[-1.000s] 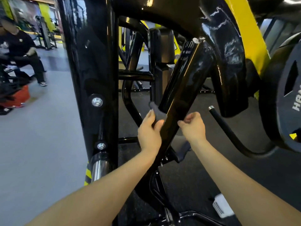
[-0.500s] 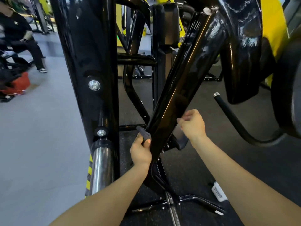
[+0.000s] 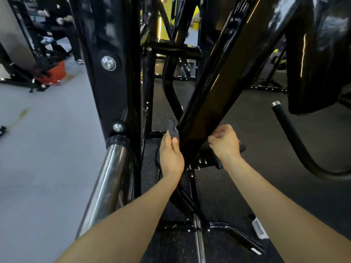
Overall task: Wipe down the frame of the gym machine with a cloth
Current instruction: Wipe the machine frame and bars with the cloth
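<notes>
Left hand (image 3: 171,155) grips a dark grey cloth (image 3: 173,128), thumb and fingers curled round it, pressing it against the left edge of the slanted black frame beam (image 3: 214,88). A tail of cloth sticks up above the fingertips. Right hand (image 3: 225,142) sits on the beam's opposite side, fingers curled tight; something dark shows just past its knuckles, possibly the cloth's other end looped behind the beam, but I cannot tell.

Step in hand, as I judge it: wiping the lower stretch of this diagonal beam, near where it meets the bolted bracket (image 3: 202,162). Next move likely calls for carrying the cloth to the very foot of the beam, or moving to an unwiped member such as the broad upright post (image 3: 112,54) at left, with pressure kept even.

Chrome tube (image 3: 106,179) runs down beside the post. Curved padded handle (image 3: 290,133) well off to the right.

Hard to make out: the beam's back face is hidden, its top is cut off by the frame edge, and the background at upper left is blurred, showing only a seated person in dark clothes.
</notes>
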Motion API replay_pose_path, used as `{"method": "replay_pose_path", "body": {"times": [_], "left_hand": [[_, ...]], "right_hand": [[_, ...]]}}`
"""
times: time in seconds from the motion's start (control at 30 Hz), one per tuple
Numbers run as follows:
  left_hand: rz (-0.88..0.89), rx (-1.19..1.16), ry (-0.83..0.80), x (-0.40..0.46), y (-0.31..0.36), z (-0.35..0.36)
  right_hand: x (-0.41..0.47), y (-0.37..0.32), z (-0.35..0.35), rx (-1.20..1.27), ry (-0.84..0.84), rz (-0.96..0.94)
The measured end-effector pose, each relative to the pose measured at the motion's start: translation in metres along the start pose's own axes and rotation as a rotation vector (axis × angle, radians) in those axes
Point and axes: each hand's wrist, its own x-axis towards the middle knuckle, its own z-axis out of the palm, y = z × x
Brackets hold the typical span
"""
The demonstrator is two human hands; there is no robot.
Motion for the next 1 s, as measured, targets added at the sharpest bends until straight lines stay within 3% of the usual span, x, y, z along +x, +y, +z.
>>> {"method": "replay_pose_path", "body": {"times": [0.43,0.6,1.0], "left_hand": [[-0.319,-0.019,0.15,-0.034,-0.113,0.023],[-0.554,-0.133,0.145,-0.04,-0.178,0.032],[-0.782,-0.358,0.153,-0.081,-0.34,0.104]], "right_hand": [[0.008,0.118,0.071,-0.01,-0.296,-0.099],[0.002,0.172,0.113,0.025,-0.356,-0.057],[0.004,0.357,0.186,0.005,-0.293,0.13]]}}
